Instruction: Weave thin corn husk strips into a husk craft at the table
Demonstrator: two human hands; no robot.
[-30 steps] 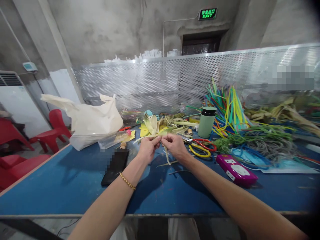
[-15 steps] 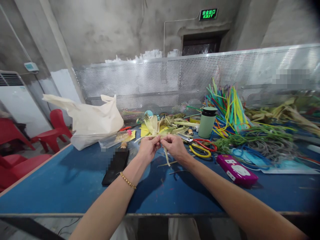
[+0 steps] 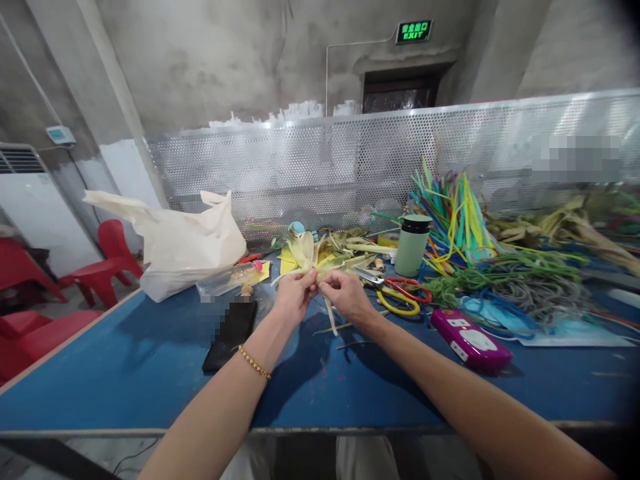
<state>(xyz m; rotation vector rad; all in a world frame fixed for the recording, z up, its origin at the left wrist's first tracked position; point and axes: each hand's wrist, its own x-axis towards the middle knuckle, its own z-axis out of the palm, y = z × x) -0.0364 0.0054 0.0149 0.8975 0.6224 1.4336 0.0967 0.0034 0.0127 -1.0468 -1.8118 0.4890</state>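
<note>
My left hand and my right hand meet fingertip to fingertip over the middle of the blue table. Both are closed in a pinch on a pale corn husk, whose leaves fan out beyond the fingers. A narrow husk strip hangs down between the hands. Exactly where each fingertip grips is partly hidden. Close to the right hand lie scissors with red and yellow handles. A gold bead bracelet circles my left wrist.
A cream plastic bag and a black phone-like slab are on the left. Rightward stand a green bottle, a purple box, tangled cords and colourful strips. A perforated metal screen borders the back.
Both hands keep pinching the husk and have shifted only slightly. The whole view has moved a little, and the hanging strip sits marginally lower.
</note>
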